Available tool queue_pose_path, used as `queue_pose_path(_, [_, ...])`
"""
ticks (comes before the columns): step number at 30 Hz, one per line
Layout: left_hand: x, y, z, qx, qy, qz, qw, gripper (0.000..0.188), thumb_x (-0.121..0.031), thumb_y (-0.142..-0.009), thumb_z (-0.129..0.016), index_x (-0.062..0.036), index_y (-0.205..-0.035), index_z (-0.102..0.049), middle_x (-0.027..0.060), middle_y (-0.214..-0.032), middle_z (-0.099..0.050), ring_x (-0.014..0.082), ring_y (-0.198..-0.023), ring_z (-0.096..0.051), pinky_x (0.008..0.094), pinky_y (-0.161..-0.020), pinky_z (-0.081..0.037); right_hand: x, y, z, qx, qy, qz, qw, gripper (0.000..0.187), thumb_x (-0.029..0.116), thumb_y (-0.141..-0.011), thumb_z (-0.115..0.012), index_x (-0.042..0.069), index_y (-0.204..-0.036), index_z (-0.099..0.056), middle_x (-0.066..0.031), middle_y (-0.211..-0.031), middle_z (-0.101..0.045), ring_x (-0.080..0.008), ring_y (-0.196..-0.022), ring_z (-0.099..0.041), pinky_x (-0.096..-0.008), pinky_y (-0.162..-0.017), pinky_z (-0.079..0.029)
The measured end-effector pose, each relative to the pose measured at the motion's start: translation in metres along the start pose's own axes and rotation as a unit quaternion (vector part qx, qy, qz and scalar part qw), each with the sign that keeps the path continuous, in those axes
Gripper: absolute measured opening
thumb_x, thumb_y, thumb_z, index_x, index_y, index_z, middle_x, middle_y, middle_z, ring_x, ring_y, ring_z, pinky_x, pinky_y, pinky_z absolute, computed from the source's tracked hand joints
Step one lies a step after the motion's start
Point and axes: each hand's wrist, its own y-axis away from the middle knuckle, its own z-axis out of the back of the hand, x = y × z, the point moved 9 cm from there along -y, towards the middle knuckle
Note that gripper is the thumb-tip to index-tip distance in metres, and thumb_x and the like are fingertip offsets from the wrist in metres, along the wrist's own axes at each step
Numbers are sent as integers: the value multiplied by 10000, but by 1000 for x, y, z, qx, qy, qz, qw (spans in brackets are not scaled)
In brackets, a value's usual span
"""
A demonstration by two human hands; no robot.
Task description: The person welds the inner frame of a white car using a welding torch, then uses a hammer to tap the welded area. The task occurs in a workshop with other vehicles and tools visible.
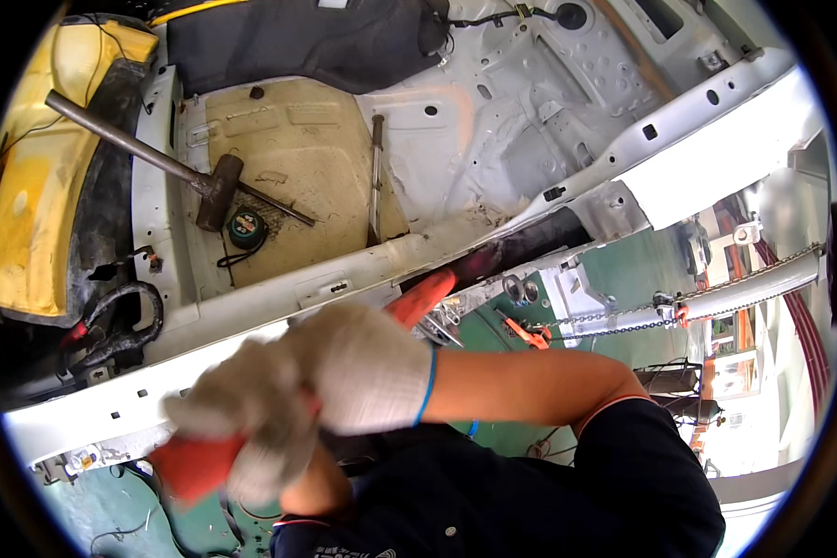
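Observation:
In front of me, both hands wear white knit gloves and are blurred by motion. My left hand (270, 465) is closed on a red tool (195, 465), whose wide red end sticks out to the lower left. Overlapping it, my right hand (367, 367) also looks closed round the tool, though its fingers are smeared. Beyond the right glove another red piece (423, 296) shows at the body sill (335, 288); the gloves hide whether it belongs to the same tool. The tool's exact kind cannot be made out.
A sledgehammer (219, 192), a tape measure (247, 228) and a metal bar (376, 181) lie in the stripped car floor. Yellow padding (33, 214) is at left. Chains (614, 321) stretch across at right, near an orange-handled tool (527, 333). Cables lie on the green floor (93, 521).

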Motion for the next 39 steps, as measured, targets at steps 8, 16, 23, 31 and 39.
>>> queue_pose_path(8, [94,23,18,117,-69,51,989,247,26,-894,-713,-101,-984,-522,93,-805,-608,246,-685,-616,487,-786,-519,-103,32,-14,-72,106,-42,991,293,369,-692,-782,146,-873,-725,-132,-821,-722,-343,-761,-725,-478,-680,-571])
queue_pose_path(16, [83,17,-38,253,-149,30,955,334,-179,-854,-815,-121,-968,-506,24,-734,-567,219,-654,-610,474,-918,-463,-65,85,26,-184,43,-119,975,454,228,-802,-718,22,-1201,-653,-159,-1125,-707,-365,-1124,-667,-464,-1027,-499])
queue_pose_path(23, [97,16,8,141,-249,248,926,302,-301,-895,-715,-95,-1049,-558,89,-993,-594,285,-1023,-578,528,-1079,-403,-149,312,-64,-423,-153,-379,809,370,214,-845,-771,53,-1167,-682,-156,-1119,-709,-362,-1071,-680,-444,-922,-568])
queue_pose_path(31, [76,25,28,28,-389,333,859,530,-488,-1010,-638,-4,-1226,-642,164,-1292,-667,306,-1291,-593,516,-1155,-424,-228,493,-394,-394,-419,-662,480,356,238,-843,-722,54,-1147,-701,-187,-1072,-754,-354,-1016,-737,-410,-899,-580])
queue_pose_path(39, [64,26,47,-167,-548,255,779,545,-536,-907,-732,-28,-1104,-705,96,-1009,-766,234,-898,-735,378,-856,-617,-287,577,-703,-426,-584,-650,234,252,159,-870,-672,23,-1076,-728,-122,-901,-761,-205,-835,-728,-354,-764,-581])
